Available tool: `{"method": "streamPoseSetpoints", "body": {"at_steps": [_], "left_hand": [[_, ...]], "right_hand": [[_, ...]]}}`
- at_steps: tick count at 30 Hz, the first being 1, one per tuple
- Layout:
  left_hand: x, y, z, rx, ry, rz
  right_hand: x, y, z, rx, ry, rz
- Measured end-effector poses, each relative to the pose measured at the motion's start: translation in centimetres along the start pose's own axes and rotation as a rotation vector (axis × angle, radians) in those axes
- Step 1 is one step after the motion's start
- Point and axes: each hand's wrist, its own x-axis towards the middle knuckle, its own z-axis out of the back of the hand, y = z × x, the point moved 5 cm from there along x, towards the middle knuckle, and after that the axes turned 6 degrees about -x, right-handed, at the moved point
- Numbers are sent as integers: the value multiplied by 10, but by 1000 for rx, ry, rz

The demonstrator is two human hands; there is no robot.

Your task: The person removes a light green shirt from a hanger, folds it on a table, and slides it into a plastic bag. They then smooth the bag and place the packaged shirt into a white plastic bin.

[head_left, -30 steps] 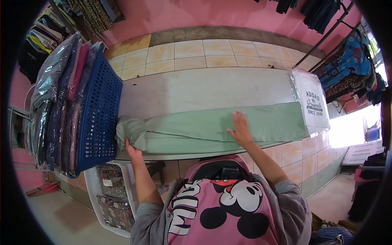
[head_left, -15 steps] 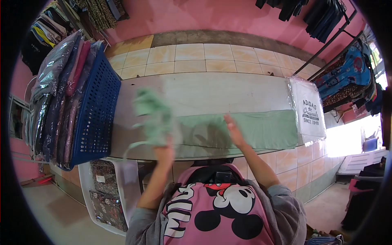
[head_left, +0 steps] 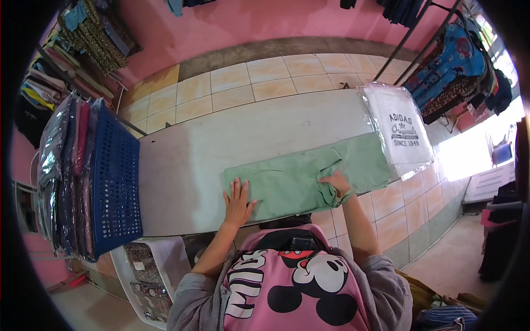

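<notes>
A light green garment (head_left: 281, 176) lies in a long folded strip on the table, its left end doubled over and its upper layer rumpled near the right. My left hand (head_left: 238, 205) rests flat on the garment's left end, fingers spread. Over the bunched part, my right hand (head_left: 335, 183) grips the cloth, with some fingers hidden in the folds. Just beyond the garment's right end is a clear plastic packet (head_left: 406, 138) holding a white item printed "ADIDAS Originals".
The pale table (head_left: 182, 171) runs across in front of me. At its left a blue perforated basket (head_left: 117, 176) holds several plastic-wrapped garments. Below stands a white bin (head_left: 171, 265) with patterned packets. Clothes racks (head_left: 450, 60) line the sides.
The loose part of the green garment, lifted at the left before, now lies over the strip. My left hand has come down flat; my right hand has moved right onto the bunched cloth. The view has turned.
</notes>
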Motion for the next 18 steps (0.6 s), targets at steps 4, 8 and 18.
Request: {"method": "streamPoseSetpoints", "body": {"at_steps": [4, 8, 18], "left_hand": [[0, 2, -3, 120, -36, 113], [-1, 3, -8, 138, -84, 111], [-1, 5, -8, 97, -95, 124]], "right_hand": [[18, -6, 28, 112, -28, 28], [-16, -14, 81, 195, -236, -239], [-108, -4, 40, -678, -446, 321]]}}
